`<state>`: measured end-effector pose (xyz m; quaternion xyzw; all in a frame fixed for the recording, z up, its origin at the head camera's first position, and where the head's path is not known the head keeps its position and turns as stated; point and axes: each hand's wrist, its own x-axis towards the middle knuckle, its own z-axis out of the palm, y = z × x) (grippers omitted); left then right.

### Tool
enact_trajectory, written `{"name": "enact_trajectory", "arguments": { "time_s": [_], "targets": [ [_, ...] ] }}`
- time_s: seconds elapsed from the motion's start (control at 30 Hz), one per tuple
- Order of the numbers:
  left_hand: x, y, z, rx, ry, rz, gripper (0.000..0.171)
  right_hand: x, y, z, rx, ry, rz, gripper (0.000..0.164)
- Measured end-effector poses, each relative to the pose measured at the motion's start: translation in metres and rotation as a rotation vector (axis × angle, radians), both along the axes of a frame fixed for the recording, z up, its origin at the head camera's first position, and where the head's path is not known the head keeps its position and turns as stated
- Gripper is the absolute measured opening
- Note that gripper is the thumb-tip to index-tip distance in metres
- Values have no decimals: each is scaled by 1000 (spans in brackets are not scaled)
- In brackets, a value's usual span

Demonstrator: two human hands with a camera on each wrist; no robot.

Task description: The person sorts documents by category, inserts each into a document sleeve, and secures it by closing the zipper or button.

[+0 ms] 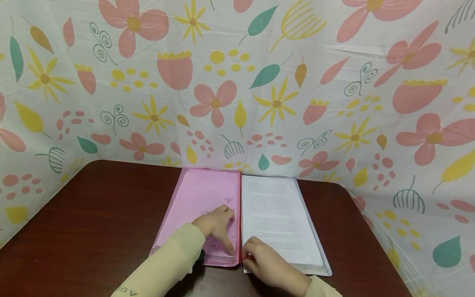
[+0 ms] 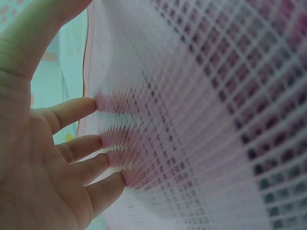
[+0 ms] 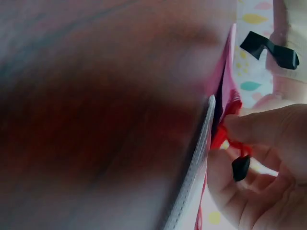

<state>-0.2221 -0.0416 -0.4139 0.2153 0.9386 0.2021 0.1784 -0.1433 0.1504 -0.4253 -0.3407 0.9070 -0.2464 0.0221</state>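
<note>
A pink mesh zipper pouch [image 1: 202, 185] with printed paper inside lies on the table, its red zipper [image 1: 239, 198] along the right side. My left hand [image 1: 217, 226] rests on it with fingers spread; in the left wrist view the fingertips [image 2: 112, 184] touch the fine mesh. My right hand [image 1: 265, 264] is at the pouch's near right corner. Seen from the right wrist, thumb and forefinger pinch the red zipper end [image 3: 218, 138], and a black pull tag [image 3: 241, 167] hangs on a red cord beside the curled fingers.
Right beside the pink pouch lies a clear mesh pouch [image 1: 319, 270] with white printed sheets [image 1: 272, 214] on it. Both are on a dark brown table [image 1: 92, 218]. A flower-patterned cloth [image 1: 230, 132] hangs behind and at the sides.
</note>
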Motion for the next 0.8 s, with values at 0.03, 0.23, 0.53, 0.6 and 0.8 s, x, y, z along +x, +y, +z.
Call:
{"name": "enact_trajectory", "arguments": {
  "time_s": [0.03, 0.23, 0.53, 0.6, 0.8],
  "targets": [
    [0, 0, 0, 0, -3, -1, 96, 0, 1, -1, -32, -16, 0, 13],
    [1, -1, 3, 1, -23, -3, 96, -5, 5, -5, -351, -425, -67, 5],
    [0, -1, -1, 1, -13, 4, 97, -11, 6, -11, -674, -905, -299, 13],
    [0, -1, -1, 2, -14, 4, 97, -12, 6, -12, -695, -925, -322, 12],
    [-1, -1, -2, 3, -7, 2, 99, -15, 2, -13, -730, -936, -375, 12]
  ]
}}
